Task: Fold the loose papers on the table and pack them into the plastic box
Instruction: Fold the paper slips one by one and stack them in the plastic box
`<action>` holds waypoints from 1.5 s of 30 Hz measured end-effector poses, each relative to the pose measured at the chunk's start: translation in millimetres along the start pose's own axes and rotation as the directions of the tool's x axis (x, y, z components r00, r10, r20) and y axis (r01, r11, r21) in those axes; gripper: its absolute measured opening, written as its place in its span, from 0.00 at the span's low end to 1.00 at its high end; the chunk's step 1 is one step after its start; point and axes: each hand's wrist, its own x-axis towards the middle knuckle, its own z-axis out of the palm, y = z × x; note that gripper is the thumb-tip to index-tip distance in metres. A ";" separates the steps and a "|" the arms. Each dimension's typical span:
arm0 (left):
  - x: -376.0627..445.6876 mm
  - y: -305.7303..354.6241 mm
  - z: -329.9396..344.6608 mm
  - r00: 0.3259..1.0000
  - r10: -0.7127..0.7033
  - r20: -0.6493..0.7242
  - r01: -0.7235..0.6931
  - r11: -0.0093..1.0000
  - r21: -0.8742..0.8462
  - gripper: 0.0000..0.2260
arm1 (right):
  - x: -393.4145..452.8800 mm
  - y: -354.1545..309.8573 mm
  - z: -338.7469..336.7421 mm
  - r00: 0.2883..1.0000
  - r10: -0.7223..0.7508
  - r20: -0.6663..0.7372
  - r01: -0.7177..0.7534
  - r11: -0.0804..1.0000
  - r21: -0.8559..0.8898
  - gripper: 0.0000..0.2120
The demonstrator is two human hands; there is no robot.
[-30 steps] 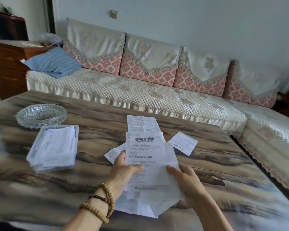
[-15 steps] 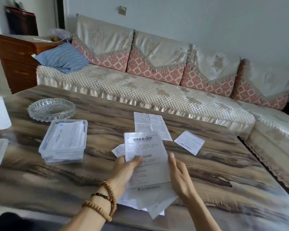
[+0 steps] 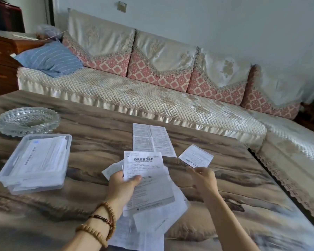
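Leaflet (image 3: 143, 171) hdr "西黄胶囊说明书"; L hand (image 3: 122, 183) pinches it; R hand (image 3: 204, 180) loose, holds nothing.

Bare forearms, no sleeves; the left wrist (image 3: 98, 227) wears wrapped strands of brown wooden beads (image 3: 105, 221).

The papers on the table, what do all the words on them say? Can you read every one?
"西黄胶囊说明书": bold heading at the top of the leaflet that the left hand holds; I am unsure of the third and fourth characters.
Small print on that leaflet: too blurred to read.
Two-column sheet: too small to read.
Small slip by the right hand: too blurred.
Papers in the plastic box: dark vertical print, unreadable.
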 end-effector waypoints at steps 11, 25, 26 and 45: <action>45.7 -6.9 30.5 0.992 0.107 0.072 -0.118 0.978 0.174 0.04 | 168.0 16.2 27.5 0.902 0.404 -0.153 -0.424 0.758 -0.496 0.45; 75.6 -19.2 43.9 0.996 0.039 0.086 -0.049 0.992 0.115 0.05 | 182.9 -10.7 32.1 0.906 0.393 -0.159 -0.396 0.649 -0.649 0.53; 77.5 -18.1 48.6 0.995 0.035 0.093 -0.046 0.992 0.119 0.05 | 186.1 -9.8 34.0 0.903 0.393 -0.172 -0.412 0.684 -0.601 0.49; 41.6 8.1 17.0 0.963 -0.215 0.165 0.224 0.974 -0.035 0.19 | -50.9 -8.2 35.3 0.843 -0.463 0.274 0.468 0.882 0.051 0.24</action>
